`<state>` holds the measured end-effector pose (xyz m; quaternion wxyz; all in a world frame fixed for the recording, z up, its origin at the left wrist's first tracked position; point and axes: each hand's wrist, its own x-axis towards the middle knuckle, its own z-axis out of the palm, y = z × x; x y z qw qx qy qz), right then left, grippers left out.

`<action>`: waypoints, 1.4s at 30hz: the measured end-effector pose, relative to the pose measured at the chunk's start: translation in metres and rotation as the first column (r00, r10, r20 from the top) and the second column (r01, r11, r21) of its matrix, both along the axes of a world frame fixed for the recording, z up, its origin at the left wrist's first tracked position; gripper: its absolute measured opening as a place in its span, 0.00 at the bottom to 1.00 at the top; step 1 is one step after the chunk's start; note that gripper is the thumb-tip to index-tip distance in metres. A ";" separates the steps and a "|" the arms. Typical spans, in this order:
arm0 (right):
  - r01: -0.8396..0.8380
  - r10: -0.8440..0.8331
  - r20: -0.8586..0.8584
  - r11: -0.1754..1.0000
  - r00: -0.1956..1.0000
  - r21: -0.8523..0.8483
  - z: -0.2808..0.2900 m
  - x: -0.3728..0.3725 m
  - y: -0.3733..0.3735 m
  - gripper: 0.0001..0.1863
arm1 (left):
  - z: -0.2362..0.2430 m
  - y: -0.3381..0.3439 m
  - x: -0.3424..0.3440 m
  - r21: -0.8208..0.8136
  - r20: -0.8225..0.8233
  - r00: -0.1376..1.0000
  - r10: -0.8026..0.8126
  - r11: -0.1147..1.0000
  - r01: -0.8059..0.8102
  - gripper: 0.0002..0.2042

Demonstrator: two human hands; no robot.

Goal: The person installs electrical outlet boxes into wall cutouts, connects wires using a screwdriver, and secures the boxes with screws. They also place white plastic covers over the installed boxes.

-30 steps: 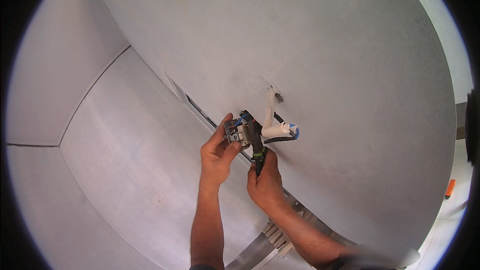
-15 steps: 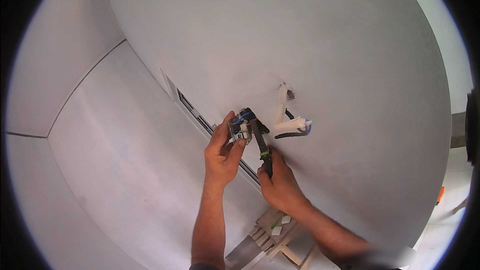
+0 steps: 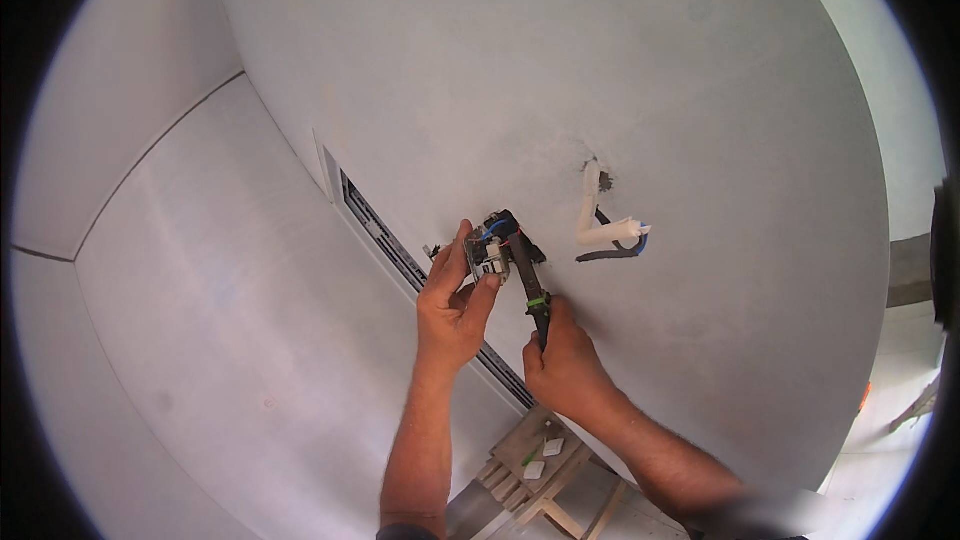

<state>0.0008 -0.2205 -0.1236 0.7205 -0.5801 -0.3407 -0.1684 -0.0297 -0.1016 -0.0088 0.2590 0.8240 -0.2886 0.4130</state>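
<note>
My left hand (image 3: 445, 320) grips a small electrical fitting (image 3: 490, 258), with a metal frame, pale body and blue and red wires, close against the grey plastered surface (image 3: 730, 110). My right hand (image 3: 562, 365) is closed around a black tool with a green band (image 3: 540, 312); its dark upper part reaches to the fitting, where its tip is hard to make out. Right of the fitting, a white conduit (image 3: 600, 232) comes out of a rough hole (image 3: 605, 181), with black and blue cables (image 3: 610, 254) beside it.
A long recessed slot (image 3: 385, 232) with a pale edge runs diagonally behind my hands. Below stands a wooden platform (image 3: 560, 510) with small white square pieces (image 3: 553, 448) on it. A partly hidden orange object (image 3: 864, 395) shows at the far right.
The view has shifted, so the hole and conduit appear farther right and higher, and more of the wooden platform shows. Both hands keep their holds, slightly farther right in the picture.
</note>
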 end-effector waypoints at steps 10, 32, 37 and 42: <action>0.040 -0.038 0.024 0.997 0.999 -0.060 -0.001 0.006 0.011 0.26 | -0.012 -0.002 0.003 0.095 0.183 0.960 0.212 0.968 -0.232 0.29; -0.373 0.349 -0.415 0.927 0.840 0.024 -0.057 0.005 -0.066 0.29 | 0.001 0.006 0.030 -0.043 0.203 0.974 0.105 0.994 -0.098 0.16; -0.380 0.339 -0.434 0.925 0.834 -0.008 -0.067 0.002 -0.067 0.28 | 0.022 0.007 0.036 -0.058 0.105 0.983 0.150 0.988 -0.144 0.11; -0.382 0.350 -0.403 0.924 0.846 0.002 -0.067 0.000 -0.069 0.27 | 0.029 0.005 0.037 -0.169 0.074 0.984 0.162 0.974 -0.147 0.10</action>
